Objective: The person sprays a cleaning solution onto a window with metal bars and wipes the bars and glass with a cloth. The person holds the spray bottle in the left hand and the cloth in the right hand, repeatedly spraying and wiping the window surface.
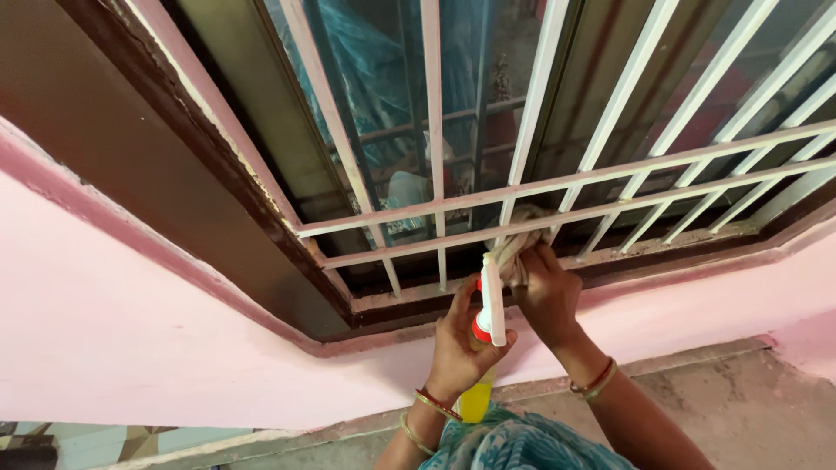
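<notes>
My left hand (460, 344) grips a spray bottle (489, 305) with a white trigger head, a red collar and a yellow body that shows below my wrist. My right hand (547, 292) holds a crumpled pale cloth (522, 239) pressed against the lower white bars of a window grille (557, 184). The two hands are close together at the bottom of the grille, just above the brown window frame (287, 270). Bangles sit on both wrists.
Behind the grille are sliding glass panes with a blue sheet and a pale container seen through them. A pink wall (113, 331) runs below the sill. A rough grey floor (740, 409) lies at the lower right, patterned tiles at the lower left.
</notes>
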